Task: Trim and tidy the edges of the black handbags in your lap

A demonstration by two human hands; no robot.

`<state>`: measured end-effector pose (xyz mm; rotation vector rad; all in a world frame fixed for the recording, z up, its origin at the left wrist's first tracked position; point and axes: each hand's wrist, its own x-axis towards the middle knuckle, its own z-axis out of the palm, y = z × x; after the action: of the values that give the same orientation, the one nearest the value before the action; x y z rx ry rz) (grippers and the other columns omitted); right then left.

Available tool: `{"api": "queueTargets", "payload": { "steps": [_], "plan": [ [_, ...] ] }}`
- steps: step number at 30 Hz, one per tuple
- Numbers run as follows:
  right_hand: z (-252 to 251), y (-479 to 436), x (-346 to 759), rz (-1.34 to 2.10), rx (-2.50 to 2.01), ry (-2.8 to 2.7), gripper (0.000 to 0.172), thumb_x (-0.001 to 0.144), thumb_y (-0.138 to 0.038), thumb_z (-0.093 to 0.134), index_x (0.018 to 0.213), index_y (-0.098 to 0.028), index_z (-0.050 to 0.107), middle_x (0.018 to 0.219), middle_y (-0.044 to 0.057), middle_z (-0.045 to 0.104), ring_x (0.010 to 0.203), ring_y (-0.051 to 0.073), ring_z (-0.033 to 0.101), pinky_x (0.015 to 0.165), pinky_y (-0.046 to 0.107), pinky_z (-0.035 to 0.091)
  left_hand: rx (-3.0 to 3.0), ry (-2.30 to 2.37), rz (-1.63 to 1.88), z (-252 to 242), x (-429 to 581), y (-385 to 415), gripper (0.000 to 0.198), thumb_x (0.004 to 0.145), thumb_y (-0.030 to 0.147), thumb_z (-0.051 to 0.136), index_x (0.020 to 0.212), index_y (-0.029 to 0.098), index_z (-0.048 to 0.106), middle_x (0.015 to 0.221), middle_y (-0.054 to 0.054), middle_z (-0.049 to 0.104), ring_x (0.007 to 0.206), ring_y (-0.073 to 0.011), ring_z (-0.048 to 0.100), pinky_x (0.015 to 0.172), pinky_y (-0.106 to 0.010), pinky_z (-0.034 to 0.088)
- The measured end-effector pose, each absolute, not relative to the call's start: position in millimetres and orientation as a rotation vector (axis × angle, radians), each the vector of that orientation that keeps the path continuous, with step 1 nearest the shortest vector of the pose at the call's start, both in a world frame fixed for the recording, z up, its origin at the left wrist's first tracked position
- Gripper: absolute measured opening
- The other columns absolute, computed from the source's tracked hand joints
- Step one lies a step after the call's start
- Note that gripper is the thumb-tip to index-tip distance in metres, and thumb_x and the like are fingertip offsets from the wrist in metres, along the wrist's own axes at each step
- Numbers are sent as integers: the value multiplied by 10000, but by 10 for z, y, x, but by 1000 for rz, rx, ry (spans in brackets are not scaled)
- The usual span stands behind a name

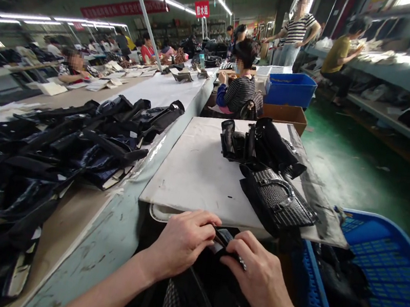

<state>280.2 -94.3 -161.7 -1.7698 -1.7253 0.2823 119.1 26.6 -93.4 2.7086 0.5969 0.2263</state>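
Low at the near edge of the white tabletop (190, 172), a black handbag (205, 299) lies close to my body, with a checked panel on its lower left. My left hand (186, 238) is closed, its fingers pinching the bag's upper edge. On the other side of that edge, my right hand (257, 265) grips the bag between thumb and curled fingers. A small grey strip shows between both hands. Ahead to the right, a black handbag with a woven-look panel and a shiny handle (279, 199) rests on the tabletop, beside more black bags (269, 140).
A long bench at left carries a heap of black bags (85, 145). At my right stands a blue plastic basket (388, 245) with black bags inside. Beyond the tabletop are a cardboard box (289, 115), a blue bin (291, 89) and a seated person (240, 91).
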Motion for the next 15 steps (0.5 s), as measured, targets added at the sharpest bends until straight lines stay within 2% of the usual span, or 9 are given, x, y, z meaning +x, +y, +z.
{"api": "queueTargets", "payload": {
  "steps": [7, 11, 15],
  "plan": [
    [-1720, -916, 2727, 354, -1570, -1545, 98, 928, -167, 569, 846, -219, 552, 931, -3, 589, 777, 123, 603, 694, 236, 447, 2723, 491, 179, -971, 1173, 350, 81, 914, 161, 550, 947, 196, 615, 1146, -15, 682, 1051, -182, 621, 888, -293, 500],
    [-1839, -882, 2674, 292, -1469, -1465, 100, 935, -129, 541, 874, -208, 543, 990, 25, 603, 842, 124, 624, 756, 218, 473, 2761, 426, 124, -960, 1173, 416, 53, 928, 192, 543, 903, 195, 590, 1145, -8, 675, 1050, -181, 613, 882, -293, 497],
    [-1903, -846, 2635, 239, -1425, -1405, 116, 933, -115, 533, 856, -201, 546, 954, 35, 617, 864, 130, 637, 797, 213, 489, 2796, 405, 142, -975, 1183, 453, 61, 934, 191, 530, 890, 193, 572, 1106, -2, 676, 1015, -175, 611, 842, -281, 494]
  ]
}}
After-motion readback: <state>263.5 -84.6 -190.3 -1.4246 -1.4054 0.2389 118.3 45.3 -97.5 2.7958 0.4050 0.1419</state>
